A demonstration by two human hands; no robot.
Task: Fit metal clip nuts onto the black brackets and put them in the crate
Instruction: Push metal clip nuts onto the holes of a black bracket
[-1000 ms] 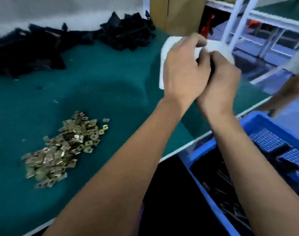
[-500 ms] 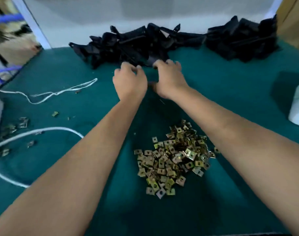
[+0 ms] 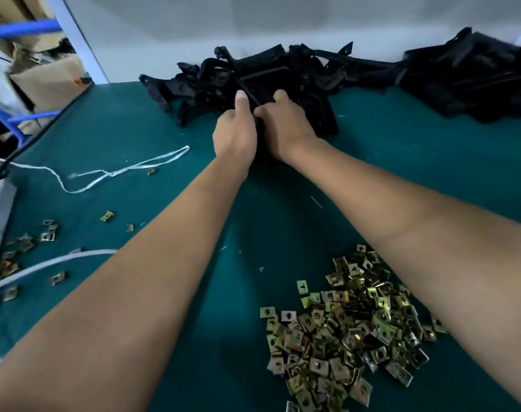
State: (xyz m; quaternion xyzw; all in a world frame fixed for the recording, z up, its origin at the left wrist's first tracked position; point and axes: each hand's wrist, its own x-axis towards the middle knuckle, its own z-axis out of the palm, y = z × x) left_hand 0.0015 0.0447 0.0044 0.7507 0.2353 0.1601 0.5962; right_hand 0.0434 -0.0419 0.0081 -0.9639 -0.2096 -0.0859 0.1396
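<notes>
A heap of black brackets lies along the back of the green table. Both my hands reach into its near edge. My left hand and my right hand are side by side, fingers curled round one black bracket that sticks up between them, my left thumb raised against it. A pile of brass-coloured metal clip nuts lies close to me, under my right forearm. The crate is out of view.
Loose clip nuts are scattered at the left with white string and a white tube. A second bracket heap sits at the back right. Cardboard boxes stand beyond the table's left edge.
One second ago my hands worked together near the blue crate at the right. The view swung left, and both hands reached to the bracket heap and took hold of a bracket.
</notes>
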